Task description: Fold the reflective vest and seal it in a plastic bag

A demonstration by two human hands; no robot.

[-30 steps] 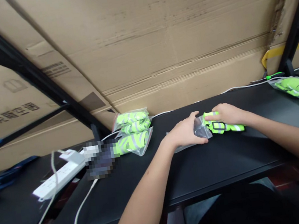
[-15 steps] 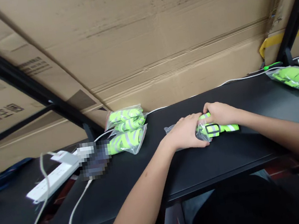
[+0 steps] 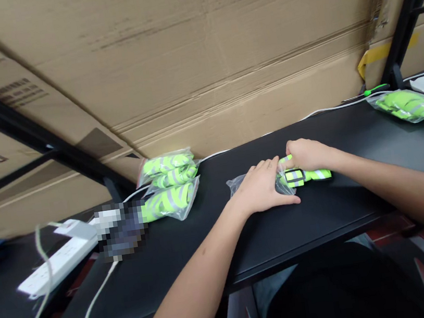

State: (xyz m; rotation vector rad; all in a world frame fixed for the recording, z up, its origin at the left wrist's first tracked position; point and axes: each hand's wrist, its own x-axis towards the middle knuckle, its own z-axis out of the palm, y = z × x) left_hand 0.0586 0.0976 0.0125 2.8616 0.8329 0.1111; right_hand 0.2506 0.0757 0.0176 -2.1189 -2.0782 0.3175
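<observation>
A folded neon-green reflective strap (image 3: 309, 175) with grey bands and a black buckle lies on the black table (image 3: 270, 235). My right hand (image 3: 308, 153) is closed on its left end, which sits in the mouth of a clear plastic bag (image 3: 237, 184). My left hand (image 3: 259, 189) rests on that bag with its fingers gripping the open edge. The bag's middle is hidden under my left hand.
Two or three filled clear bags of green straps (image 3: 168, 183) lie stacked at the table's back left. Another filled bag (image 3: 409, 105) is at the far right. A white power strip (image 3: 52, 260) and white cables lie at the left. Cardboard sheets (image 3: 202, 60) stand behind the table.
My right hand has pushed the green strap leftwards into the bag's mouth, and less of the strap shows outside. My left hand has kept holding the bag. The camera has shifted.
</observation>
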